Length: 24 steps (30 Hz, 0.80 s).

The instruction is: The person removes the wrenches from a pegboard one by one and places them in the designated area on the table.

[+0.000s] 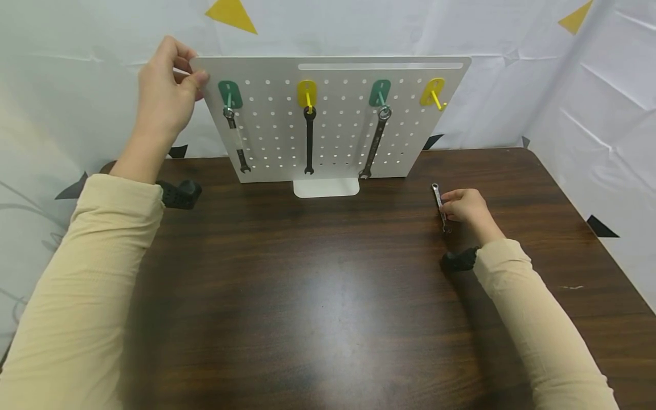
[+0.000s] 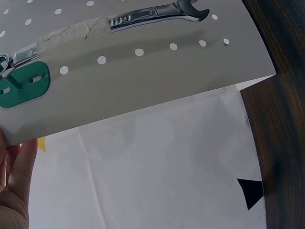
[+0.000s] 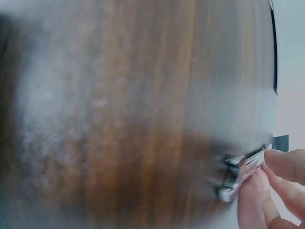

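We see a grey pegboard (image 1: 338, 121) standing near the far edge of the desk (image 1: 318, 256), with its flat foot (image 1: 326, 188) on the wood. The person's left hand (image 1: 166, 94) grips the board's upper left corner, thumb on the front face.

Toward the desk's right edge, beyond the board's right side, the right hand (image 1: 463, 206) pinches a chrome combination wrench (image 1: 437, 196) between thumb and fingers. Its ring end points toward the far edge and its open end toward the near edge; we cannot tell whether it touches the desk.

Along the board we count four hooks: a left green hook (image 1: 230, 94), a left yellow hook (image 1: 307, 93), a right green hook (image 1: 380, 92) and a right yellow hook (image 1: 433, 91). From the first three, by their ring ends, hang a taped wrench (image 1: 237, 139), a dark wrench (image 1: 310, 139) and a longer wrench (image 1: 376, 145), the last slanting. Behind the desk we see white sheeting (image 1: 353, 25) bearing yellow and black patches.
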Each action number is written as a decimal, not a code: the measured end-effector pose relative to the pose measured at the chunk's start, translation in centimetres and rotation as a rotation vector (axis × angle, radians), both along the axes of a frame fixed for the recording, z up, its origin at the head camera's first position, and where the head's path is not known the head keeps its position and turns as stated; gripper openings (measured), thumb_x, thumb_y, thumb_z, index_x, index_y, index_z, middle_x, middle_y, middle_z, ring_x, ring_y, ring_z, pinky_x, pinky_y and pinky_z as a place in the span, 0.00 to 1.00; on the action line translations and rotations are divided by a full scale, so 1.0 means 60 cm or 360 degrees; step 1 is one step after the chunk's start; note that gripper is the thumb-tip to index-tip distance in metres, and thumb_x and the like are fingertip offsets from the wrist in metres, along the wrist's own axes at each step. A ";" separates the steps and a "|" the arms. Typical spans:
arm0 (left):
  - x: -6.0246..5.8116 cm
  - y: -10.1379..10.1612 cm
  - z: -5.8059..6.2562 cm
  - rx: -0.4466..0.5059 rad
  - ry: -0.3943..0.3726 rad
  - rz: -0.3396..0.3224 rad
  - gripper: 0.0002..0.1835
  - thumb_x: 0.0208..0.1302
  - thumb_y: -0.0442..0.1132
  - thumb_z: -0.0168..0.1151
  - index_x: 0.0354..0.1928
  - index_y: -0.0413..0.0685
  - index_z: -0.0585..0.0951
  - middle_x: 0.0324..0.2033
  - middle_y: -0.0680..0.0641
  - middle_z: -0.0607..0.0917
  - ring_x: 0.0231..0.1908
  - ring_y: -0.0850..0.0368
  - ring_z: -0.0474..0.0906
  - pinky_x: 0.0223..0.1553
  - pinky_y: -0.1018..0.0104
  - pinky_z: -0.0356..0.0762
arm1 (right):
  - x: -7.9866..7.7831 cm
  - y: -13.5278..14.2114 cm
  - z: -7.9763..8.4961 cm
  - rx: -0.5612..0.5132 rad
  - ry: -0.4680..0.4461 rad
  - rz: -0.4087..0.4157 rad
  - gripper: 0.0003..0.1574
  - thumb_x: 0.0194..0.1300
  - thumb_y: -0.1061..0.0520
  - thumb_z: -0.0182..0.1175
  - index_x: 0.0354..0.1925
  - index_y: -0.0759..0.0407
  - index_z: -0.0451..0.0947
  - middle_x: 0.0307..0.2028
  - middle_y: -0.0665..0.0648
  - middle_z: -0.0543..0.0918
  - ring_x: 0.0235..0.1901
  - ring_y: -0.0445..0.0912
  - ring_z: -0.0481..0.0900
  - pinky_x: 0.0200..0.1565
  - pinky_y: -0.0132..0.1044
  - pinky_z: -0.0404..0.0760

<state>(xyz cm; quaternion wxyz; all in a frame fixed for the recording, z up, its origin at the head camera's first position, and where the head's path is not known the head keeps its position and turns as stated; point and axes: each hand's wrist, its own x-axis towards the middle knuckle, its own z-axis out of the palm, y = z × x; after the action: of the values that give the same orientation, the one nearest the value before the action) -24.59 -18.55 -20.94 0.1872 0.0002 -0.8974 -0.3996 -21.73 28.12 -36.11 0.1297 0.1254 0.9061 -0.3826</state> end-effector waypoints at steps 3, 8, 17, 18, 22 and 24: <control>0.000 0.000 -0.001 -0.0008 0.0010 0.0000 0.14 0.70 0.41 0.53 0.54 0.45 0.70 0.37 0.65 0.68 0.38 0.73 0.70 0.53 0.72 0.84 | 0.002 -0.008 0.007 0.0116 0.0054 -0.0030 0.25 0.64 0.64 0.54 0.57 0.74 0.71 0.39 0.64 0.82 0.22 0.29 0.73 0.26 0.19 0.79; 0.001 0.000 -0.001 -0.0002 0.0014 0.0001 0.14 0.70 0.41 0.53 0.54 0.45 0.70 0.36 0.65 0.68 0.36 0.74 0.69 0.53 0.73 0.84 | 0.005 -0.035 0.021 0.0148 0.0216 -0.0072 0.23 0.65 0.61 0.50 0.57 0.70 0.73 0.48 0.71 0.82 0.21 0.27 0.71 0.24 0.16 0.74; 0.000 0.000 -0.003 0.0014 0.0015 0.0002 0.15 0.70 0.41 0.53 0.55 0.45 0.70 0.35 0.66 0.67 0.35 0.75 0.69 0.53 0.72 0.84 | 0.010 -0.100 0.057 -0.0303 0.0479 -0.0050 0.24 0.71 0.57 0.51 0.60 0.68 0.70 0.49 0.59 0.79 0.32 0.26 0.74 0.40 0.17 0.82; 0.000 0.000 -0.003 0.0015 0.0018 0.0002 0.15 0.70 0.41 0.53 0.55 0.45 0.70 0.35 0.66 0.67 0.35 0.75 0.69 0.53 0.73 0.84 | 0.011 -0.108 0.061 -0.0360 0.0508 -0.0046 0.24 0.71 0.57 0.52 0.61 0.68 0.70 0.47 0.55 0.79 0.33 0.26 0.74 0.41 0.17 0.82; -0.001 -0.001 -0.003 0.0023 0.0033 0.0001 0.15 0.69 0.41 0.53 0.54 0.45 0.71 0.35 0.66 0.67 0.34 0.76 0.69 0.53 0.73 0.84 | 0.013 -0.137 0.074 -0.0552 0.0592 0.0021 0.26 0.71 0.56 0.53 0.62 0.68 0.67 0.49 0.55 0.78 0.41 0.31 0.77 0.48 0.20 0.83; -0.002 -0.001 -0.003 0.0032 0.0036 0.0000 0.14 0.69 0.41 0.54 0.54 0.45 0.71 0.34 0.66 0.67 0.34 0.76 0.69 0.52 0.74 0.84 | 0.013 -0.150 0.080 -0.0617 0.0616 0.0072 0.27 0.71 0.58 0.52 0.64 0.67 0.65 0.56 0.60 0.76 0.50 0.37 0.77 0.54 0.25 0.81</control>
<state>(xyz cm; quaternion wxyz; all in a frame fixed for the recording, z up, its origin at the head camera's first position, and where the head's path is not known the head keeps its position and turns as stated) -24.71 -18.63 -21.14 0.1974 -0.0025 -0.8911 -0.4086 -20.95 19.11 -31.30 -0.0159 0.0026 0.8265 -0.5627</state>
